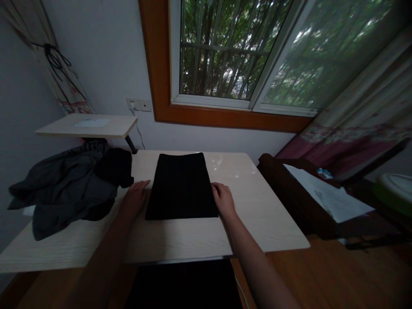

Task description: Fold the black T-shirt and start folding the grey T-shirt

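rested the left hand, with loosely open, empty fingers, just left of the black cloth on the counter, and the right hand, with curled fingers, grip untellable, at its right edge, judging it light, soft, best taken by both near corners.

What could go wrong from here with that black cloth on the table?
Two things, perhaps. The right hand is at the right edge of the flat black cloth, so a sideways push could ruck or skew it. The left hand is between that cloth and the heap of dark clothes, close to both, so a sweep to the left might catch the heap and drag it along the table.
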`<move>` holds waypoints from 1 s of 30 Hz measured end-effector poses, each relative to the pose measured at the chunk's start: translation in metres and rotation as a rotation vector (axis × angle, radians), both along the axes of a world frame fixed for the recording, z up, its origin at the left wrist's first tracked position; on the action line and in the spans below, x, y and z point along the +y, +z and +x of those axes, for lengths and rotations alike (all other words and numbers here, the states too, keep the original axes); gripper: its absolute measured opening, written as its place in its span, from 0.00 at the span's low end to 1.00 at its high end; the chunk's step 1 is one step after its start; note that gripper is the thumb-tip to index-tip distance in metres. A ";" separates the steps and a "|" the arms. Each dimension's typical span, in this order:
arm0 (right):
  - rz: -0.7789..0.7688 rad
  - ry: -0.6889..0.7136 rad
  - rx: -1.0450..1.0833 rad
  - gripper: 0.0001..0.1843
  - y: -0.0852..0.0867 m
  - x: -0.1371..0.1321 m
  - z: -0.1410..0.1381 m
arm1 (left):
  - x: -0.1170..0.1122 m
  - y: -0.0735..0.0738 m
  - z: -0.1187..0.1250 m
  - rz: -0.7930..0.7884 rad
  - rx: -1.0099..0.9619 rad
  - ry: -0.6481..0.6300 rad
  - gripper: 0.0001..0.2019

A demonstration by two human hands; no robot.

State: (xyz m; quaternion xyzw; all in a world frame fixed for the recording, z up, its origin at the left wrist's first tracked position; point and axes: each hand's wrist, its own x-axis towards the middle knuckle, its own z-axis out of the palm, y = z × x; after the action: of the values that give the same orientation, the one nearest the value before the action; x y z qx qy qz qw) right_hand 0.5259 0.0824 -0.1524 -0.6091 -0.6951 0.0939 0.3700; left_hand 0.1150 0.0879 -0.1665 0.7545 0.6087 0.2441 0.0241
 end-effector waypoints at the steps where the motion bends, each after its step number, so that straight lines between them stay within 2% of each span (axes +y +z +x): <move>1: -0.005 -0.001 0.001 0.18 0.000 0.000 0.000 | 0.000 0.000 0.000 -0.002 0.002 -0.002 0.26; 11: -0.014 0.012 0.010 0.18 0.001 0.000 0.001 | 0.000 -0.004 -0.001 -0.020 0.017 0.013 0.23; 17: -0.008 0.021 0.009 0.17 -0.001 0.001 0.002 | 0.002 -0.007 -0.004 -0.008 0.008 -0.033 0.21; 30: -0.004 0.020 -0.013 0.16 -0.002 0.002 0.003 | 0.002 -0.007 -0.003 -0.005 0.046 -0.028 0.20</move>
State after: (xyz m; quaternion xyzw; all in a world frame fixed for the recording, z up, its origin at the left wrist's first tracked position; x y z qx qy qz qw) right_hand 0.5289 0.0849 -0.1544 -0.6035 -0.7034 0.0950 0.3634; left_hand 0.1125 0.0897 -0.1732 0.7683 0.5992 0.2247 0.0151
